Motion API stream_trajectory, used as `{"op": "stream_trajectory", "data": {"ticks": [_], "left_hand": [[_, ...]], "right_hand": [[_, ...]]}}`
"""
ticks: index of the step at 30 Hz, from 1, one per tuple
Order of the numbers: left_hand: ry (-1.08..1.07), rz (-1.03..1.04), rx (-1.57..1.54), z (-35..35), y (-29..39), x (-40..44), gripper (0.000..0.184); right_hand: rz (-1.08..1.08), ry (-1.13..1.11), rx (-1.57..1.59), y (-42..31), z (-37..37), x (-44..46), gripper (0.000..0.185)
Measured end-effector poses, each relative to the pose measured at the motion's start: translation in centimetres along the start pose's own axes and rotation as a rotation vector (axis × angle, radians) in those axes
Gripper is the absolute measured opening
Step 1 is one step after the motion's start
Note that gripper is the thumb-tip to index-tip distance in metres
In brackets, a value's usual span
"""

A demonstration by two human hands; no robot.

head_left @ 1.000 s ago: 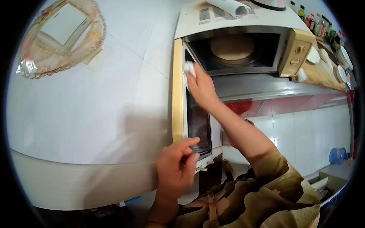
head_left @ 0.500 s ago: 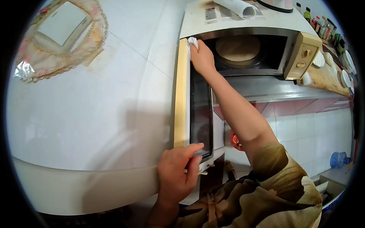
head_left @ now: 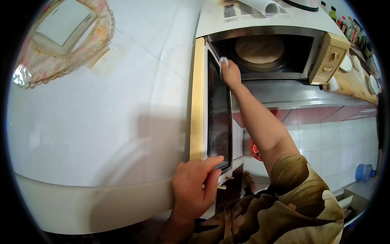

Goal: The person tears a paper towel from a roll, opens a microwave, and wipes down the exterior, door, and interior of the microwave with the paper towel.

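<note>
Microwave oven (head_left: 268, 30) stands across the far side of the room from this person, its door (head_left: 219, 110) swung wide, dark glass framed in white with a cream-yellow edge. Around it things crowd close: a paper roll (head_left: 266, 8) lies on its white top, bottles (head_left: 353, 32) cluster beyond, and to the right a wooden cutting board (head_left: 355, 83) carries pale lumps near a small white bowl (head_left: 372, 84). Well apart, on the tiled floor, lies a blue water bottle (head_left: 364, 173). At the left, a lace-edged cover (head_left: 91, 53) frames a white box (head_left: 63, 22). The person's right forearm crosses in front of the steel counter (head_left: 284, 93) and hides part of it, while the left hand (head_left: 195, 183) blocks the door's near corner. Inside the dark cavity sits a round beige disc (head_left: 260, 49). The right hand (head_left: 231, 75) pinches a small white wad (head_left: 224, 62), cloth or tissue, at the inner side of the door, toward the hinge end; most of it is hidden by the fingers. The left thumb and forefinger are parted, holding nothing; whether they touch the door, I cannot tell.
</note>
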State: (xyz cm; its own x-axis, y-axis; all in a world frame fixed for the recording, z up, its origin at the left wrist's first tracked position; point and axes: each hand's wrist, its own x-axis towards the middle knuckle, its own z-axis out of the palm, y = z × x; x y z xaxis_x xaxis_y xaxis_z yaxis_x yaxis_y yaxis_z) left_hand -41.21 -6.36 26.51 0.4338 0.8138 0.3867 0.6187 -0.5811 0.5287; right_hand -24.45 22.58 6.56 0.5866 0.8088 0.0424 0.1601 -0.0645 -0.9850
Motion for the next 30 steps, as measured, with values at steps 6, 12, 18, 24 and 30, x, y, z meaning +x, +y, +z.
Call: {"op": "stream_trajectory", "data": {"ticks": [6, 12, 18, 24, 30], "left_hand": [[-0.031, 0.001, 0.011, -0.2, 0.2, 0.2, 0.025], [-0.018, 0.01, -0.006, -0.2, 0.1, 0.1, 0.027], [-0.032, 0.026, 0.002, -0.4, -0.1, 0.2, 0.028], [-0.032, -0.017, -0.006, -0.2, 0.2, 0.1, 0.028], [-0.032, 0.028, 0.005, -0.2, 0.1, -0.1, 0.028]], "right_hand": [[0.084, -0.052, -0.095, 5.2, -0.1, -1.1, 0.035], [-0.165, 0.024, -0.03, -3.9, -1.2, -0.8, 0.031], [-0.066, -0.048, -0.207, 4.4, -0.5, -0.6, 0.031], [-0.129, -0.147, -0.256, 7.6, -1.6, -4.8, 0.029], [-0.281, -0.11, 0.02, 11.2, -4.6, -18.6, 0.022]]}}
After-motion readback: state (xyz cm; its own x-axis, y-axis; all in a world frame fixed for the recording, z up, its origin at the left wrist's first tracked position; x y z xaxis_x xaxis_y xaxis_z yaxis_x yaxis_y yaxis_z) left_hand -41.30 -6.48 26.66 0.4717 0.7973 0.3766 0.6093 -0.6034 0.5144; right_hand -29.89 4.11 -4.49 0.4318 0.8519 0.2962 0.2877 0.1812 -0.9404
